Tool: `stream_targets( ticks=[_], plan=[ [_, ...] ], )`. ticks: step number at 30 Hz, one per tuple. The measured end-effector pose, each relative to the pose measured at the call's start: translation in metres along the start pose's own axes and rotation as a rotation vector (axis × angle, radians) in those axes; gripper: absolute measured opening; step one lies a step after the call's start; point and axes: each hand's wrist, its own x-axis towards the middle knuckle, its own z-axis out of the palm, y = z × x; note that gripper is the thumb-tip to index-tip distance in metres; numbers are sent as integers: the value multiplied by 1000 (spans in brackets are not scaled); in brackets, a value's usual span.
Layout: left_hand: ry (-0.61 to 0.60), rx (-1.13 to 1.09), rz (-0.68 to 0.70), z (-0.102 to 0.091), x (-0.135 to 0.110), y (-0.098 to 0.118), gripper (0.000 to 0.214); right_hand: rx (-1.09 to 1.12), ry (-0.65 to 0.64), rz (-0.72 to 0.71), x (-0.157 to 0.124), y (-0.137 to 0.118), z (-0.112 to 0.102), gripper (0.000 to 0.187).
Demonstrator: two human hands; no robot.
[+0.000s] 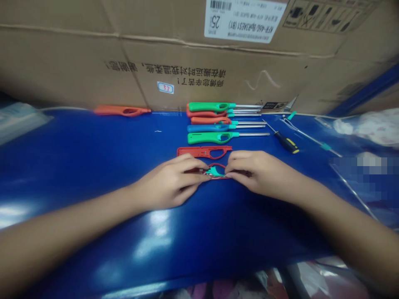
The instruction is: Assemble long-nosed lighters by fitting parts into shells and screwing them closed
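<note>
Both hands work over a red half-shell of a gas lighter (222, 178) lying on the blue table. A teal trigger piece (214, 171) and thin wires sit inside it. The thumb and fingers of my left hand (174, 180) pinch the shell near the trigger and cover its handle end. My right hand (260, 172) pinches around the front end of the shell; what lies exactly between its fingertips is hidden. Just beyond them lies the other red shell half (204, 152), hollow side up.
Behind lie several lighters with metal tubes, the nearest a green lighter (212, 137). An orange handle (123, 111) is at the back left. A screwdriver (286, 142) and a tube with wires (307, 135) lie right. A cardboard box (93, 62) stands across the back.
</note>
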Motion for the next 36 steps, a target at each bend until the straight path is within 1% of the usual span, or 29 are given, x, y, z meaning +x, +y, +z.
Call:
stream_targets(
  ticks=[6,10,14,16,19,22,26,28,36],
  plan=[
    [5,-18,-15,0,0,0,35,0,-15,9,-2,-1,0,17],
    [13,-28,-13,0,0,0,34,32,16,47,-1,0,1,14],
    [33,-27,-2,0,1,0,32,58,50,50,-1,4,-4,13],
    [39,-31,4,0,2,0,31,65,27,58,-2,8,-9,10],
    [53,-30,13,-1,2,0,29,83,-51,76,-2,12,-15,9],
    [55,-28,17,0,1,0,30,135,-91,114,-1,16,-15,14],
    [48,-35,15,1,0,-2,30,240,-108,251,4,17,-12,18],
    [57,-39,14,2,0,-2,29,256,-103,300,5,16,-10,18],
    [106,-12,-2,6,-1,-3,28,181,-63,318,3,18,-11,15]
  ],
)
